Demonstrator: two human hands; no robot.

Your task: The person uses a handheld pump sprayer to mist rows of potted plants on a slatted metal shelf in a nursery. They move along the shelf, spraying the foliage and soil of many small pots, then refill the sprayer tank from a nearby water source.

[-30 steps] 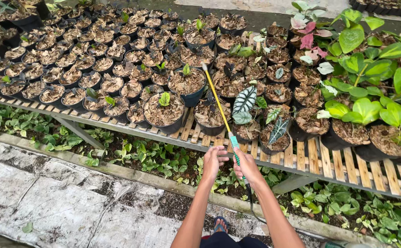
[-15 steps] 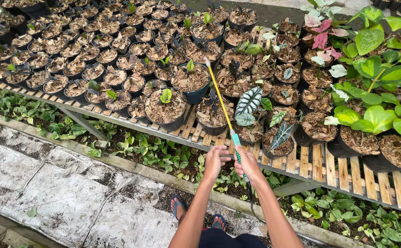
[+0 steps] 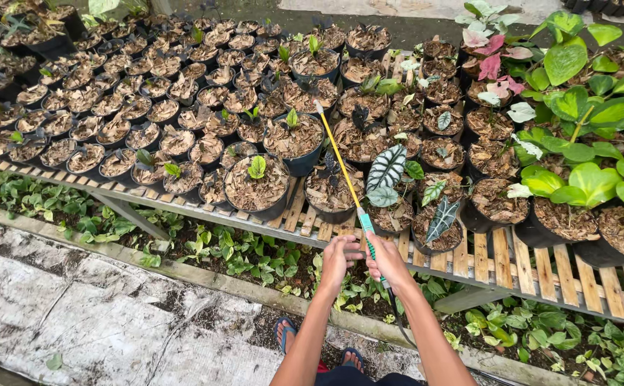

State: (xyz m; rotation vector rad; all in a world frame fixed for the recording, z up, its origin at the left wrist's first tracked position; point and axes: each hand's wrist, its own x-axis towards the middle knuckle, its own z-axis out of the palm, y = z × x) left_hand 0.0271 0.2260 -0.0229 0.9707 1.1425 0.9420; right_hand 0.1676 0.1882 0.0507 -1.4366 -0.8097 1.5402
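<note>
Both hands, left hand and right hand, clamped together on teal grip of yellow watering wand. Probably light, stiff, tip-heavy; best held low, over counter's front edge.

Black pots of dry leaf mulch crowding slatted wooden bench; green-leaved plants at right edge.

wand grip: I can't see it, my right hand and left hand cover it below the slatted bench.
hose: drops behind my right forearm, lost beneath the bench.
bench ends: cut off at both side edges.
my feet: partly hidden below the bench.
</note>
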